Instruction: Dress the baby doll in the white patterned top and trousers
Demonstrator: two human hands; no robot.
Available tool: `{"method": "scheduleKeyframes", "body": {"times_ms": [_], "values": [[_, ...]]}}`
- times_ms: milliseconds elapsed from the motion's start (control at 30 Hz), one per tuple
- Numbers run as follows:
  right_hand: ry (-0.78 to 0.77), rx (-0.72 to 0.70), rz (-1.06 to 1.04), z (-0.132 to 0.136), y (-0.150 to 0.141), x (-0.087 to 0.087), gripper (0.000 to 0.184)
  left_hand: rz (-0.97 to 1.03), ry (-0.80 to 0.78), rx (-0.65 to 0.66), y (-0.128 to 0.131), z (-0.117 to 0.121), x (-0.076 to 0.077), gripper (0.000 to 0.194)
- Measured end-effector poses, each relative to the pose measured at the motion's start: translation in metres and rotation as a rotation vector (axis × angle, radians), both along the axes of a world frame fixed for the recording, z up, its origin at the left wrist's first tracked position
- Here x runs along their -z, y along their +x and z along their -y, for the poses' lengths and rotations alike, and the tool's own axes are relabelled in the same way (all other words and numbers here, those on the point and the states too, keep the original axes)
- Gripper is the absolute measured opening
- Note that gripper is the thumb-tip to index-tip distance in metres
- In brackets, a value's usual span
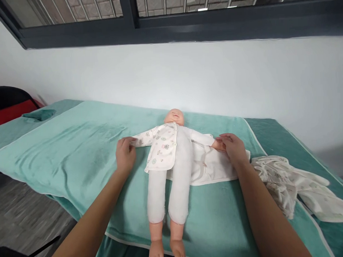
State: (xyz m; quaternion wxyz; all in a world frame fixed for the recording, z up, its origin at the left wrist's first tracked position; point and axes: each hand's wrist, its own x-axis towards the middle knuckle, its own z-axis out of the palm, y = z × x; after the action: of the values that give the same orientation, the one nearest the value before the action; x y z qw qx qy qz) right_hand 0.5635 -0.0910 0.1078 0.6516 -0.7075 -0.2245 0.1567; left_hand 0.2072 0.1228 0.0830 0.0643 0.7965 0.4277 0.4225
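A baby doll (183, 150) with a white cloth body lies on its back, head toward the wall. A white baby jacket (161, 149) with small prints covers one side of its chest, with that sleeve on the doll's arm. The jacket's other half (209, 164) lies spread on the bed, partly under the doll. My left hand (126, 154) is closed, pinching the cuff of the worn sleeve. On the other side, my right hand (233, 149) has its fingers closed around the doll's bare hand (218, 145); that arm is outside the jacket.
A teal blanket (85, 154) with pale edging covers the bed. Crumpled white printed baby clothes (286, 180) lie at the right. A white wall (169, 76) and a dark window frame (185, 28) stand behind. A red and black object (13, 106) is at the far left.
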Motion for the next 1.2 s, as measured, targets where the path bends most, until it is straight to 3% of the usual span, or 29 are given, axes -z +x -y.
{"method": "scheduleKeyframes", "body": {"times_ms": [133, 233, 300, 433, 533, 733, 867, 1000, 1200], "values": [[0.369, -0.032, -0.432, 0.003, 0.008, -0.002, 0.020, 0.057, -0.009, 0.207, 0.051, 0.031, -0.037, 0.034], [0.437, -0.032, -0.658, 0.002, 0.013, -0.002, 0.023, -0.081, -0.009, 0.461, 0.101, 0.050, -0.069, 0.037], [0.426, -0.043, -0.755, -0.002, 0.013, -0.003, 0.027, -0.295, -0.024, 0.626, 0.136, 0.059, -0.085, 0.039], [0.390, -0.082, -0.713, -0.009, 0.007, -0.004, 0.025, -0.728, 0.023, 0.724, 0.192, 0.071, -0.096, 0.053], [0.297, -0.126, -0.474, -0.006, 0.006, -0.001, 0.015, -0.940, 0.023, 0.719, 0.217, 0.074, -0.094, 0.041], [-0.298, 0.026, 0.168, 0.007, 0.022, 0.005, 0.020, -0.976, 0.116, 0.665, 0.222, 0.069, -0.098, 0.034], [-0.605, -0.072, 0.436, 0.007, 0.021, 0.008, 0.023, -0.958, 0.140, 0.605, 0.218, 0.067, -0.104, 0.037], [-0.494, -0.141, 0.356, 0.008, 0.019, 0.010, 0.028, -0.983, 0.131, 0.547, 0.220, 0.066, -0.102, 0.039], [0.099, -0.007, -0.175, 0.016, 0.031, 0.004, 0.034, -1.052, 0.088, 0.465, 0.219, 0.059, -0.101, 0.037]]}}
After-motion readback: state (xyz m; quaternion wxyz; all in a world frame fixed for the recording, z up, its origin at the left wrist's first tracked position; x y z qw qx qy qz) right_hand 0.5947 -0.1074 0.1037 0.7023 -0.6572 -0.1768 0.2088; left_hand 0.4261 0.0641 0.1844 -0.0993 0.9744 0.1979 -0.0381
